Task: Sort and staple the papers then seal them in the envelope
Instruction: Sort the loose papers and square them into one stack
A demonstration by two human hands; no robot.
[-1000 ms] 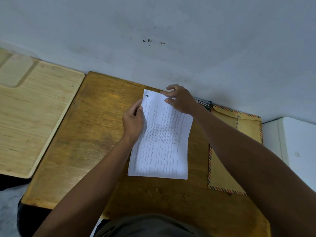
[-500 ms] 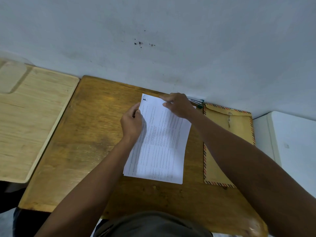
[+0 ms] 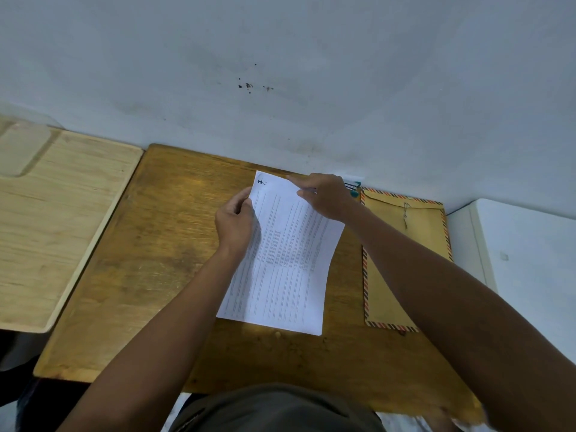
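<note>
White printed papers (image 3: 290,260) lie in a stack on the brown wooden desk (image 3: 162,260), top edge near the wall. My left hand (image 3: 235,221) grips the stack's upper left edge with curled fingers. My right hand (image 3: 324,196) rests on the top right corner, fingers curled and the index finger stretched along the top edge. A brown envelope (image 3: 389,275) with a striped border and string clasp lies flat to the right of the papers. A stapler (image 3: 353,186) with green parts shows partly behind my right hand, against the wall.
A pale wooden board (image 3: 53,213) adjoins the desk on the left. A white box-like surface (image 3: 530,244) stands at the right. The grey wall (image 3: 280,73) runs along the desk's far edge.
The papers have tilted slightly, with the top edge shifted toward the wall. My right index finger has stretched out along the top edge. The left hand keeps its grip.
</note>
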